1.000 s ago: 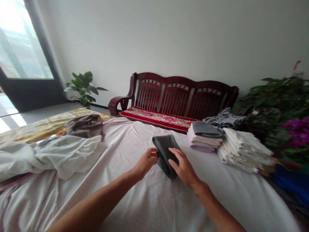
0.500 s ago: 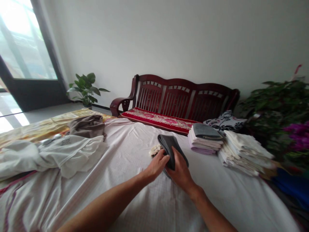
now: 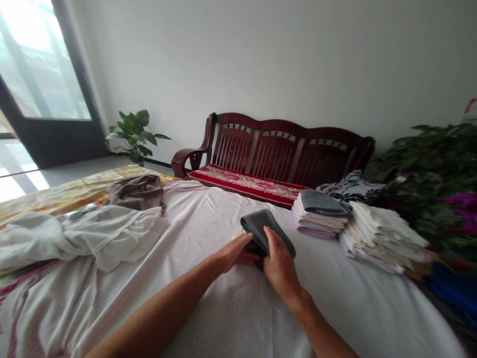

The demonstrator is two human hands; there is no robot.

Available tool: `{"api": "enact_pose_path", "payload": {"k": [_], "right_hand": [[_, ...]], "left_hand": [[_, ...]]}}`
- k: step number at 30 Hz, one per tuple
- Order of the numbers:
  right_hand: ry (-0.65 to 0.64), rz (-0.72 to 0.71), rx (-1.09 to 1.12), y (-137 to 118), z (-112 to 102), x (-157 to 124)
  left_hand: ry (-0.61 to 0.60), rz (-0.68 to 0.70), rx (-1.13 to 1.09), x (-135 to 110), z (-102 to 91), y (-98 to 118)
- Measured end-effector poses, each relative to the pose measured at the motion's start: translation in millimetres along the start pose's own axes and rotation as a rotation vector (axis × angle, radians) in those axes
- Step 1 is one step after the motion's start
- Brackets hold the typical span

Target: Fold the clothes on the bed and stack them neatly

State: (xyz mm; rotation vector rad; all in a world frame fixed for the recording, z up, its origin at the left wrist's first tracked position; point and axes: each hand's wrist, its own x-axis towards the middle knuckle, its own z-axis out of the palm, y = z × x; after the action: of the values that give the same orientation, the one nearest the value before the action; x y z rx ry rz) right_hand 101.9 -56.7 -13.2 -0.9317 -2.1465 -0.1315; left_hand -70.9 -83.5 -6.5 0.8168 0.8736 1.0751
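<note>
A dark grey cloth (image 3: 265, 223), folded into a thick, narrow bundle, is between my hands over the middle of the white sheet. My right hand (image 3: 280, 263) grips its near right side, thumb and fingers wrapped round the edge. At the near left edge, my left hand (image 3: 237, 252) holds it with the thumb on top and the other fingers lower, partly beneath. A bit of cream, frilly fabric (image 3: 238, 231) peeks out left of the bundle, mostly covered by it and my left hand.
To the right stand a stack of folded cloths (image 3: 321, 219) topped with grey and a taller white stack (image 3: 383, 238). A crumpled white garment (image 3: 122, 231) and a brown one (image 3: 137, 191) lie left. Behind is a wooden bench (image 3: 276, 149); plants flank it.
The grey bundle has tilted and lies flatter, showing more of its top. My left hand has shifted slightly left and its fingers have straightened along the edge. My right hand keeps its grip.
</note>
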Motion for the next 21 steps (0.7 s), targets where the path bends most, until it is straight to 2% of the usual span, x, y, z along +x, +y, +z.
{"api": "enact_pose_path", "payload": {"k": [5, 11, 17, 21], "right_hand": [[-0.09, -0.062, -0.152, -5.3, -8.1, 1.4], [-0.168, -0.057, -0.332, -9.6, -13.9, 0.4], [-0.247, -0.081, -0.461, -11.6, -11.2, -0.2], [-0.312, -0.06, -0.439, -13.2, -10.5, -4.4]], "left_hand": [[0.115, 0.045, 0.004, 6.0, -6.7, 2.4], [0.204, 0.068, 0.105, 3.2, -2.0, 7.8], [0.365, 0.123, 0.37, 5.7, 1.1, 21.0], [0.385, 0.192, 0.622, 9.1, -3.7, 23.1]]}}
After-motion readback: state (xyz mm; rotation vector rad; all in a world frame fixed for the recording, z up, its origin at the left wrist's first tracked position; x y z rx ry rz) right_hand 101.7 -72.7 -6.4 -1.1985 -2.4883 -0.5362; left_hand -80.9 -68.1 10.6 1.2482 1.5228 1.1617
